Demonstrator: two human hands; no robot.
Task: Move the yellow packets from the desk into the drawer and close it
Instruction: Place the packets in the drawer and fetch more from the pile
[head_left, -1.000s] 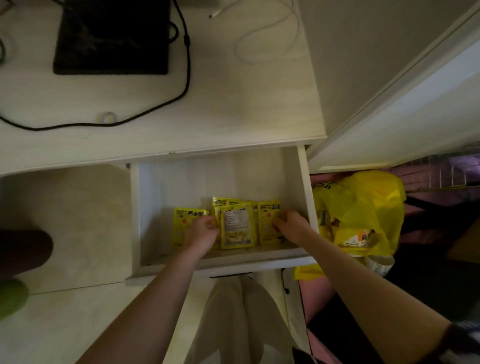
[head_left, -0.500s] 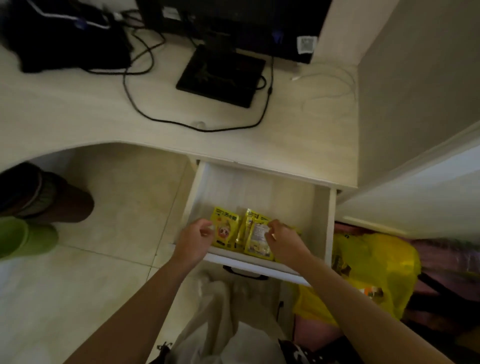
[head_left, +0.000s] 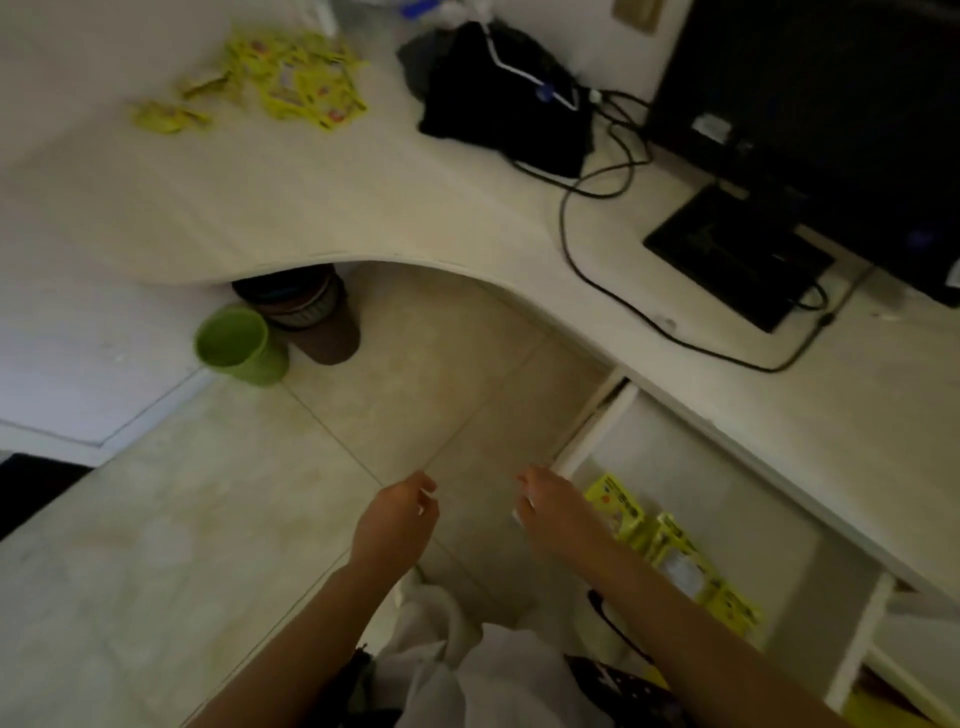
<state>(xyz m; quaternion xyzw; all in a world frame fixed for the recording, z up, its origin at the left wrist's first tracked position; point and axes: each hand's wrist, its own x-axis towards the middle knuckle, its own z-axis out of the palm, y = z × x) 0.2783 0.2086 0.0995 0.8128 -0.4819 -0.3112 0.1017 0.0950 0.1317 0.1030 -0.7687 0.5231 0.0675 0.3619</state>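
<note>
Several yellow packets (head_left: 306, 83) lie scattered on the desk (head_left: 322, 197) at the far left, blurred. The white drawer (head_left: 737, 483) stands pulled out at the lower right under the desk edge. Inside it, more yellow packets (head_left: 670, 551) stand in a row near its front, partly hidden by my right forearm. My left hand (head_left: 397, 519) and my right hand (head_left: 550, 512) hover over the floor just left of the drawer. Both hold nothing, with fingers loosely curled and apart.
A black monitor (head_left: 810, 114) and its stand (head_left: 737, 254) sit on the desk at the right, with black cables (head_left: 597, 270) and a black bundle (head_left: 509, 98). A green cup (head_left: 239, 345) and a brown bin (head_left: 311, 312) stand on the tiled floor under the desk.
Both hands have come out of the drawer, leaving the packets inside, and moved left. The view has swung left, bringing the packets on the desk into sight.
</note>
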